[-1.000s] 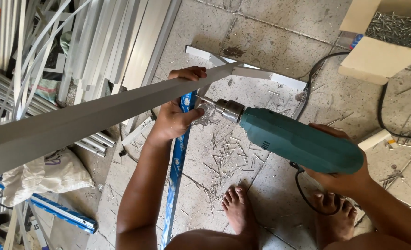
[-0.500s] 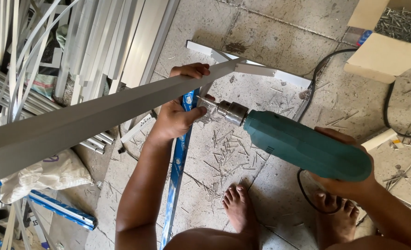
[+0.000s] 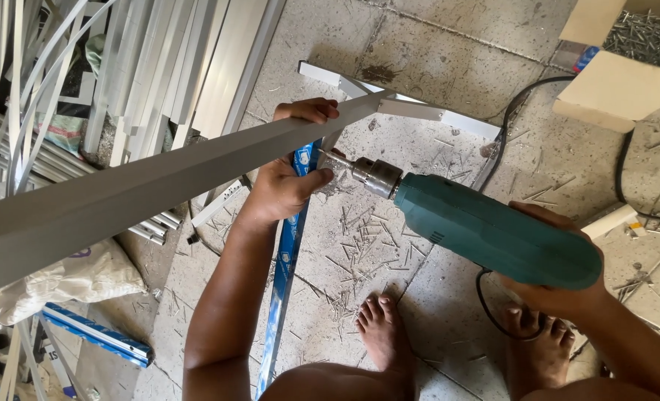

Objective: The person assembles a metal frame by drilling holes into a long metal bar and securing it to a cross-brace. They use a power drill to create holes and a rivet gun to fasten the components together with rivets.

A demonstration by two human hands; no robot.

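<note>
My left hand (image 3: 289, 178) grips a long grey metal profile (image 3: 122, 197) that slants from the lower left up toward the middle. My right hand (image 3: 560, 286) holds a teal electric drill (image 3: 493, 238) by its body. The drill's chuck (image 3: 374, 177) and bit point left at the profile, right beside my left thumb. A second pale profile (image 3: 411, 110) lies on the floor and meets the grey one at its far end. My bare feet (image 3: 382, 334) rest on the concrete floor below the drill.
A stack of pale metal profiles (image 3: 159, 67) fills the upper left. A cardboard box of screws (image 3: 627, 52) stands at the upper right. A black cable (image 3: 515, 119) runs over the floor. A blue strip (image 3: 285, 260) and loose nails lie under my arm, a white sack (image 3: 70, 278) at left.
The view has drifted slightly. The drill has edged a little to the right and down in view, its bit staying at the profile by my left hand.
</note>
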